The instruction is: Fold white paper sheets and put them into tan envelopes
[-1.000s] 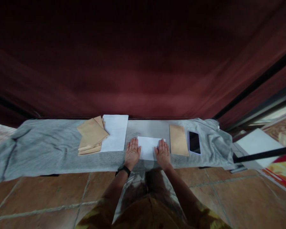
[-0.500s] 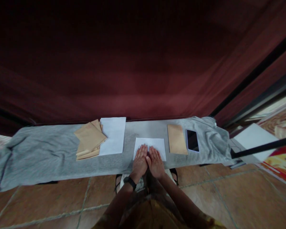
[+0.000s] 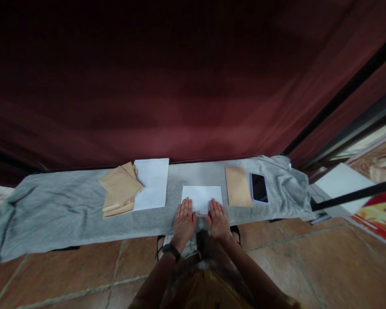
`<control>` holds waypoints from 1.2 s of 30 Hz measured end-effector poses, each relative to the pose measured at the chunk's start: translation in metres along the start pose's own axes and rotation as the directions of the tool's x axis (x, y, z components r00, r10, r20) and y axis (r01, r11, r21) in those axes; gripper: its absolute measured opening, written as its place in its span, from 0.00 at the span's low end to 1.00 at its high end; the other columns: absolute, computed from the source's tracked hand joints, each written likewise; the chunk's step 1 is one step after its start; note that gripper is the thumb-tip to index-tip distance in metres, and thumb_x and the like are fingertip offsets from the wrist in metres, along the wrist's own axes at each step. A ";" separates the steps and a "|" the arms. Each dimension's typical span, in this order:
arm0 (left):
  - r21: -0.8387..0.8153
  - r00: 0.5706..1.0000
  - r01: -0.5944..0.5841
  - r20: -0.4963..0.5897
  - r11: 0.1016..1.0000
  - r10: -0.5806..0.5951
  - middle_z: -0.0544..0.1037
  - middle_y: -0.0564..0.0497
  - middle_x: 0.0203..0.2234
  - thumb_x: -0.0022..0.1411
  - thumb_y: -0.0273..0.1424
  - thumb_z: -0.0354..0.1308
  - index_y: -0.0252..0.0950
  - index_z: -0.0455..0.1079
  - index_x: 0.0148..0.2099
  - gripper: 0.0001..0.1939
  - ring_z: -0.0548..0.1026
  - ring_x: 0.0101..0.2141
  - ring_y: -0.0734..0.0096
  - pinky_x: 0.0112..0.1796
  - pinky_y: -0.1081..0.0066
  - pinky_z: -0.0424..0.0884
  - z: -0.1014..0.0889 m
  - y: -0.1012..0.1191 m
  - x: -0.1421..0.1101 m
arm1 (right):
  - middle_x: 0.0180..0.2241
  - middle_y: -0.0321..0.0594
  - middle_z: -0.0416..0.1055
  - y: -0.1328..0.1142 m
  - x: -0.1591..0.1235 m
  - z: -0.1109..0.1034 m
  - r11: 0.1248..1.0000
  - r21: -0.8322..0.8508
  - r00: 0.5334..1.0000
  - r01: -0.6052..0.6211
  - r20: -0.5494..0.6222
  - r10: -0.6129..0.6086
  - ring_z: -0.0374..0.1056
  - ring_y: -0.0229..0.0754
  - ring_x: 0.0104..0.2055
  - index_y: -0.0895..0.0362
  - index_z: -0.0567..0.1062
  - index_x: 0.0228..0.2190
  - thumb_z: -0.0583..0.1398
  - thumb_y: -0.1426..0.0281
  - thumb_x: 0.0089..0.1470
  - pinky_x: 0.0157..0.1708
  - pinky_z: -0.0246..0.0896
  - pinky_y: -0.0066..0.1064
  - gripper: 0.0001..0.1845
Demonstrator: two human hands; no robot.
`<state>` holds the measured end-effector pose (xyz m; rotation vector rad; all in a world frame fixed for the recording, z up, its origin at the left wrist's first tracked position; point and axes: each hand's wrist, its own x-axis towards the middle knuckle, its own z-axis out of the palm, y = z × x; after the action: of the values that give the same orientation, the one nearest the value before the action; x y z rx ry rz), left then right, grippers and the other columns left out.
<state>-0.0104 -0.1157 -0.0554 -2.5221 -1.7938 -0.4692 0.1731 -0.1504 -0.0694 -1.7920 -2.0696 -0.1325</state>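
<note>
A white sheet of paper [image 3: 202, 196], which looks folded, lies flat on the grey cloth in front of me. My left hand [image 3: 184, 221] rests flat on its near left corner, fingers stretched out. On the near right corner my right hand [image 3: 218, 219] lies flat in the same way, thumb pointing inward. Both palms are down and neither hand grips anything. Left of the sheet is a stack of white paper [image 3: 153, 182], partly covered by several brown envelopes [image 3: 120, 189]. A single brown envelope [image 3: 238, 186] lies to the right of the sheet.
A phone [image 3: 259, 188] with a dark screen lies right of the single envelope. The grey cloth [image 3: 67, 193] covers a long narrow surface, wrinkled at both ends. A dark red panel [image 3: 193, 107] rises behind it. Brown floor tiles [image 3: 67, 274] show in front.
My hands have slid apart along the near edge of the folded sheet, left hand leftward and right hand rightward. They were side by side at its middle. The other objects have not moved.
</note>
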 end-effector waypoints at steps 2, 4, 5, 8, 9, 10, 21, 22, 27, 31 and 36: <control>0.003 1.000 0.013 -0.007 1.000 -0.013 0.59 0.37 0.69 0.73 0.36 0.41 0.27 0.52 0.72 0.30 0.56 0.69 0.56 0.66 0.52 0.57 0.000 -0.003 -0.002 | 0.69 0.55 0.54 0.004 -0.003 0.000 1.000 -0.013 1.000 -0.006 -0.002 0.006 0.50 0.53 0.71 0.64 0.46 0.71 0.47 0.61 0.71 0.66 0.49 0.48 0.35; 0.005 1.000 0.027 -0.011 1.000 -0.026 0.60 0.36 0.68 0.73 0.36 0.41 0.27 0.52 0.72 0.30 0.55 0.69 0.56 0.65 0.52 0.57 -0.001 -0.006 -0.004 | 0.69 0.55 0.54 0.008 -0.005 -0.001 1.000 -0.025 1.000 -0.011 -0.007 0.011 0.51 0.53 0.71 0.64 0.44 0.71 0.48 0.61 0.71 0.66 0.49 0.48 0.36; 0.008 0.999 0.034 -0.012 0.999 -0.034 0.60 0.36 0.68 0.73 0.36 0.40 0.26 0.52 0.72 0.30 0.55 0.69 0.56 0.65 0.52 0.57 -0.001 -0.007 -0.005 | 0.69 0.55 0.53 0.010 -0.006 -0.002 0.999 -0.030 1.000 -0.013 -0.011 0.013 0.51 0.53 0.71 0.64 0.43 0.71 0.48 0.61 0.71 0.66 0.49 0.48 0.36; 0.017 0.998 0.058 -0.021 0.998 -0.057 0.60 0.36 0.68 0.74 0.37 0.39 0.26 0.53 0.71 0.30 0.56 0.69 0.56 0.65 0.53 0.57 -0.003 -0.011 -0.008 | 0.69 0.56 0.53 0.015 -0.008 -0.004 0.999 -0.036 1.000 -0.015 -0.025 0.014 0.52 0.54 0.70 0.64 0.42 0.71 0.48 0.60 0.71 0.66 0.50 0.48 0.37; 0.019 0.998 0.064 -0.025 0.998 -0.064 0.60 0.36 0.68 0.74 0.37 0.39 0.26 0.54 0.71 0.30 0.56 0.69 0.56 0.65 0.53 0.57 -0.004 -0.013 -0.009 | 0.69 0.56 0.53 0.017 -0.009 -0.005 0.999 -0.035 0.999 -0.014 -0.030 0.013 0.52 0.54 0.70 0.64 0.43 0.71 0.48 0.60 0.71 0.66 0.50 0.48 0.37; 0.021 0.997 0.069 -0.029 0.997 -0.068 0.60 0.36 0.68 0.74 0.37 0.39 0.26 0.54 0.71 0.30 0.56 0.69 0.55 0.65 0.53 0.57 -0.005 -0.014 -0.009 | 0.69 0.56 0.53 0.018 -0.009 -0.006 0.999 -0.034 0.999 -0.014 -0.033 0.013 0.52 0.55 0.70 0.64 0.43 0.71 0.48 0.60 0.71 0.66 0.50 0.48 0.37; 0.004 0.991 0.102 -0.085 0.995 -0.101 0.59 0.34 0.68 0.74 0.35 0.40 0.26 0.49 0.73 0.31 0.57 0.68 0.52 0.64 0.49 0.59 -0.006 -0.030 -0.016 | 0.70 0.56 0.51 0.028 -0.018 -0.012 0.997 -0.026 0.995 -0.071 -0.075 0.069 0.53 0.55 0.70 0.62 0.40 0.71 0.47 0.62 0.71 0.65 0.52 0.50 0.36; 0.001 0.991 0.101 -0.091 0.995 -0.101 0.59 0.34 0.68 0.74 0.35 0.40 0.26 0.48 0.73 0.31 0.56 0.69 0.52 0.64 0.48 0.59 -0.007 -0.028 -0.015 | 0.70 0.56 0.51 0.027 -0.018 -0.013 0.997 -0.019 0.995 -0.072 -0.077 0.070 0.53 0.55 0.70 0.63 0.40 0.71 0.47 0.62 0.71 0.65 0.52 0.51 0.37; -0.029 0.997 -0.061 -0.048 0.998 0.059 0.57 0.38 0.70 0.73 0.30 0.40 0.29 0.43 0.75 0.32 0.54 0.70 0.58 0.66 0.52 0.58 -0.007 0.002 -0.009 | 0.70 0.55 0.52 0.005 -0.009 -0.012 0.999 0.046 1.000 0.009 -0.015 -0.008 0.50 0.54 0.71 0.64 0.45 0.71 0.47 0.63 0.70 0.66 0.53 0.50 0.35; -0.039 0.981 -0.192 0.030 0.981 0.193 0.56 0.40 0.70 0.69 0.24 0.41 0.30 0.41 0.75 0.34 0.53 0.70 0.62 0.67 0.55 0.56 0.000 0.022 -0.008 | 0.67 0.52 0.59 -0.014 -0.005 -0.007 0.993 0.094 0.997 0.072 0.008 -0.073 0.53 0.49 0.70 0.63 0.53 0.69 0.46 0.62 0.71 0.66 0.53 0.47 0.31; -0.028 0.993 -0.122 0.007 0.992 0.122 0.56 0.37 0.70 0.70 0.27 0.42 0.28 0.42 0.74 0.33 0.53 0.70 0.60 0.66 0.54 0.57 0.003 0.015 -0.009 | 0.68 0.54 0.57 -0.005 -0.011 -0.008 0.997 0.055 0.998 0.054 -0.016 -0.053 0.53 0.51 0.70 0.63 0.51 0.70 0.47 0.62 0.71 0.66 0.53 0.48 0.32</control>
<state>0.0018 -0.1286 -0.0583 -2.6366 -1.6347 -0.4819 0.1712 -0.1638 -0.0649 -1.6991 -2.0907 -0.1019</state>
